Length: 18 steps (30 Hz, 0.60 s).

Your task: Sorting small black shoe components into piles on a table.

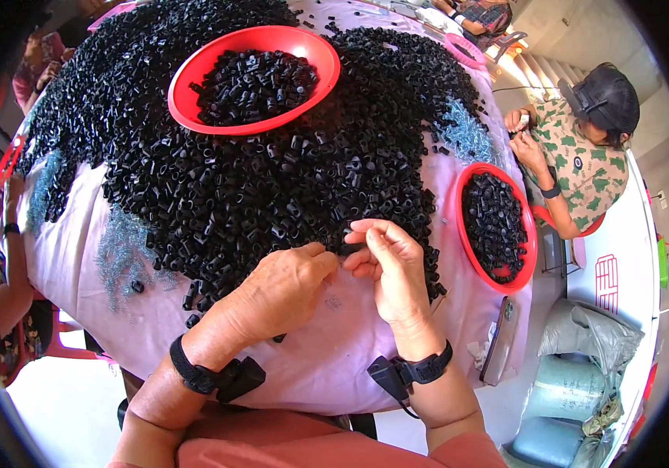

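A big heap of small black tube-like plastic parts (217, 195) covers much of the pink cloth-covered table (311, 382). At the heap's near edge, my left hand (291, 277) is closed in a pinch with its back up; its fingertips and anything in them are hidden. Just right of it, my right hand (389, 265) has its fingers curled in toward the thumb, with dark parts behind them; I cannot make out what it holds. A few tiny clear pieces (333, 301) lie on the cloth between my hands.
A red basin of black parts (186, 113) sits on the heap; another red basin (463, 207) stands right. Clear-blue small springs-like pieces (120, 257) lie left, more (467, 132) right. A brown long object (498, 343) rests near the edge. A person in camouflage (584, 148) sits right; others work around.
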Each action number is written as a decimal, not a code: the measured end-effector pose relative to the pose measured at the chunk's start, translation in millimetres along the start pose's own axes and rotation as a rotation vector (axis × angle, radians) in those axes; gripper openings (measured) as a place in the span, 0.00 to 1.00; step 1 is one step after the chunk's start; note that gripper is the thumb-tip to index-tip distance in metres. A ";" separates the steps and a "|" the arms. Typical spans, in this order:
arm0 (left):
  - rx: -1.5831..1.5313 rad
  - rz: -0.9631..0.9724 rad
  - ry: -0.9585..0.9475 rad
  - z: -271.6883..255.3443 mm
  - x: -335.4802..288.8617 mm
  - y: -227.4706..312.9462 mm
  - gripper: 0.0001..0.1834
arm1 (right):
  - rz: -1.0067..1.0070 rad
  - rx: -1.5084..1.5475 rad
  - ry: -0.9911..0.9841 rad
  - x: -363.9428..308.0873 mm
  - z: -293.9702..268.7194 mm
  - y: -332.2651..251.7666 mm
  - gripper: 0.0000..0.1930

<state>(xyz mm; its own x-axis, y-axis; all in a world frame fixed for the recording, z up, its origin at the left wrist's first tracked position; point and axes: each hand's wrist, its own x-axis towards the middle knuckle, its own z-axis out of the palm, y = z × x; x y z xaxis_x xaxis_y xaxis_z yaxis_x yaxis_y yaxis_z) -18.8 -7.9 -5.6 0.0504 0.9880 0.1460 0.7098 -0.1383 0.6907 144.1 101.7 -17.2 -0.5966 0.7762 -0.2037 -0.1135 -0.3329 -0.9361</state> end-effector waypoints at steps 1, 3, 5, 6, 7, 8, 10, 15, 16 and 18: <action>-0.031 0.006 0.011 -0.7 0.2 -1.0 0.08 | -0.002 -0.055 0.008 -0.8 1.4 0.8 0.13; -0.066 0.019 0.022 -3.1 1.5 -2.6 0.08 | -0.018 -0.115 0.000 -2.1 2.2 0.3 0.13; -0.102 0.031 0.033 -6.2 3.9 -1.3 0.08 | -0.024 -0.202 -0.004 -2.3 3.4 0.1 0.13; -0.113 0.010 0.087 -8.5 5.3 2.0 0.08 | -0.023 -0.202 -0.004 -2.2 4.5 -0.4 0.13; -0.124 -0.010 0.142 -9.9 6.2 3.8 0.07 | -0.016 -0.180 -0.012 -2.2 5.7 -1.2 0.12; -0.125 -0.010 0.142 -10.3 6.6 3.8 0.07 | -0.009 -0.158 -0.020 -2.5 6.5 -1.8 0.12; -0.126 -0.031 0.201 -11.7 6.9 3.0 0.07 | -0.086 -0.165 0.032 -2.6 6.1 -3.0 0.12; -0.118 -0.035 0.267 -14.6 8.0 2.9 0.07 | -0.092 -0.230 0.086 -0.1 -2.3 -5.1 0.08; -0.124 -0.037 0.269 -14.6 8.5 2.7 0.07 | -0.123 -0.310 0.098 1.6 -2.4 -1.1 0.06; -0.136 -0.027 0.272 -15.3 9.5 3.5 0.06 | -0.147 -0.422 0.113 0.8 3.6 -1.6 0.03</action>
<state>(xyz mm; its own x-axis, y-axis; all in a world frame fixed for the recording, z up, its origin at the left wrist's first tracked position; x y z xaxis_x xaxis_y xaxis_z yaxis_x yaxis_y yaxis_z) -26.6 -0.1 9.1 -0.1700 0.9392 0.2982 0.6065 -0.1388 0.7829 141.0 100.9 -14.8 -0.5054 0.8602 -0.0681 0.1571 0.0141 -0.9875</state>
